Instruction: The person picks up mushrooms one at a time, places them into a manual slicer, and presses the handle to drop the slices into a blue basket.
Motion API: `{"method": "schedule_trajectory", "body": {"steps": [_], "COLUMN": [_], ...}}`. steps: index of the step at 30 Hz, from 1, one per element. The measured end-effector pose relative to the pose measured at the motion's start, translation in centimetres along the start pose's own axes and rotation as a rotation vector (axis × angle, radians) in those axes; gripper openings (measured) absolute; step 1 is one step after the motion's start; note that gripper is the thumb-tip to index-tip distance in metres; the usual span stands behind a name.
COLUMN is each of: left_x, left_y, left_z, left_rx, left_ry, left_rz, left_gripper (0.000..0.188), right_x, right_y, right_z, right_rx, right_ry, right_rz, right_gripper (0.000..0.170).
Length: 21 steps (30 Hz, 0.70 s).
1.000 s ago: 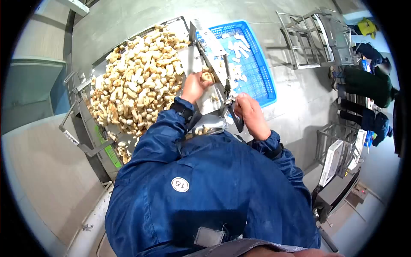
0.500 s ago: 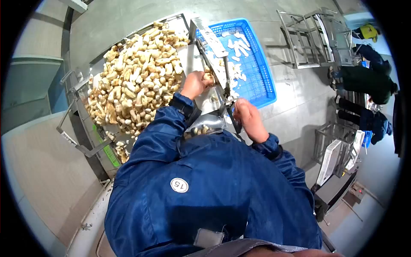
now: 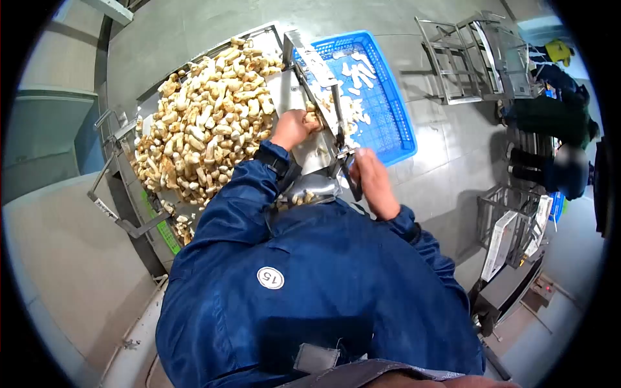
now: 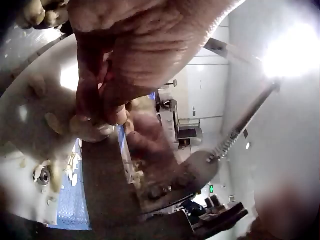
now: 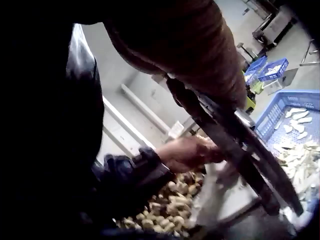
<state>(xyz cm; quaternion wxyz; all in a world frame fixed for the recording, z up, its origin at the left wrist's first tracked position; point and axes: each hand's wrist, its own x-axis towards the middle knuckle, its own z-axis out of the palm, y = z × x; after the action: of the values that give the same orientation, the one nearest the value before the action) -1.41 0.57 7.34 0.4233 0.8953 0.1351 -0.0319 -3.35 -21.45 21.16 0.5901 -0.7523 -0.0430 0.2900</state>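
Observation:
In the head view the left hand [image 3: 292, 129] pinches a pale brown mushroom [image 3: 312, 121] beside the slanted metal frame [image 3: 318, 63] of a cutter. The left wrist view shows the fingers bent down over a mushroom [image 4: 92, 132], partly blurred. On the frame's other side, the right hand [image 3: 380, 187] is curled round the dark handle [image 3: 354, 188] of the pivoting lever. Seen from the right wrist, that hand [image 5: 195, 55] lies over the top of the long dark bars [image 5: 245, 162], its fingers mostly hidden. Behind them the left hand [image 5: 187, 154] shows.
A large heap of mushrooms [image 3: 207, 116] covers the tray on the left. Pale cut slices lie in a blue basket [image 3: 405, 123] beyond the cutter. Metal racks [image 3: 456, 58] stand at the right, where several people [image 3: 543, 119] work. A plastic bag [image 3: 310, 184] lies by the apron.
The right hand has shifted slightly toward the body with the handle, and the lever has swung a little. The left hand has barely moved and keeps its hold. People in the background have changed posture.

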Motion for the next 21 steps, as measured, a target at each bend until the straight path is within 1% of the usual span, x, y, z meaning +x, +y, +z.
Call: {"method": "schedule_trajectory", "body": {"steps": [1, 2, 4, 6, 7, 8, 9, 10, 12, 13, 14, 16, 17, 20, 21], "left_x": [0.2, 0.7, 0.6, 0.9, 0.8, 0.8, 1.3, 1.5, 1.3, 1.4, 2.1, 1.5, 1.3, 1.0, 0.9], "left_y": [-0.2, -1.2, -0.5, -0.2, 0.1, 0.3, -0.8, -1.0, -0.8, -0.3, -3.0, -2.5, -2.0, -1.3, -1.1], "left_z": [0.0, 0.7, 0.2, -0.4, -0.5, -0.8, 0.2, 0.6, 0.2, -0.4, 2.3, 2.0, 1.6, 0.8, 0.6], "left_rx": [0.018, -0.029, -0.114, -0.059, -0.018, -0.070, -0.061, -0.056, -0.144, -0.261, -0.359, -0.562, -0.541, -0.489, -0.482], "left_ry": [-0.010, -0.023, -0.010, -0.045, -0.025, -0.060, -0.055, -0.048, -0.049, -0.208, -0.180, -0.115, -0.128, -0.158, -0.165], "left_rz": [0.063, 0.084, 0.066, 0.105, 0.128, 0.079, 0.082, 0.084, 0.031, -0.129, -0.088, -0.073, -0.083, -0.116, -0.127], "left_gripper": [0.033, 0.033, 0.034, 0.033, 0.031, 0.031, 0.031, 0.031, 0.032, 0.036, 0.034, 0.028, 0.027, 0.024, 0.025], "right_x": [0.4, 0.8, 0.7, 0.8, 0.6, 0.6, 0.5, -0.1, -0.6, -0.8, -0.7, -0.6, -0.1, -0.2, 0.1], "right_y": [-2.4, -4.0, -4.6, -4.4, -3.8, -3.1, -1.8, -1.0, 3.6, 5.5, 8.2, 10.6, 12.8, 11.7, 11.7], "right_z": [0.1, 0.1, 0.1, 0.0, 0.0, -0.1, -0.3, -0.5, -0.7, -1.0, -1.0, -0.7, -0.9, -1.2, -0.9], "right_rx": [0.068, 0.132, 0.171, 0.165, 0.151, 0.135, 0.117, 0.005, 0.052, -0.059, -0.073, -0.077, -0.071, -0.128, -0.141], "right_ry": [-0.036, -0.074, -0.107, -0.148, -0.158, -0.162, -0.154, -0.138, -0.156, -0.172, -0.175, -0.207, -0.213, -0.230, -0.213], "right_rz": [-0.010, -0.026, -0.032, -0.006, 0.020, 0.039, 0.018, 0.023, 0.013, -0.041, -0.066, -0.045, -0.078, -0.030, -0.062], "right_gripper": [0.030, 0.029, 0.028, 0.028, 0.028, 0.028, 0.029, 0.031, 0.031, 0.031, 0.032, 0.032, 0.032, 0.031, 0.032]}}
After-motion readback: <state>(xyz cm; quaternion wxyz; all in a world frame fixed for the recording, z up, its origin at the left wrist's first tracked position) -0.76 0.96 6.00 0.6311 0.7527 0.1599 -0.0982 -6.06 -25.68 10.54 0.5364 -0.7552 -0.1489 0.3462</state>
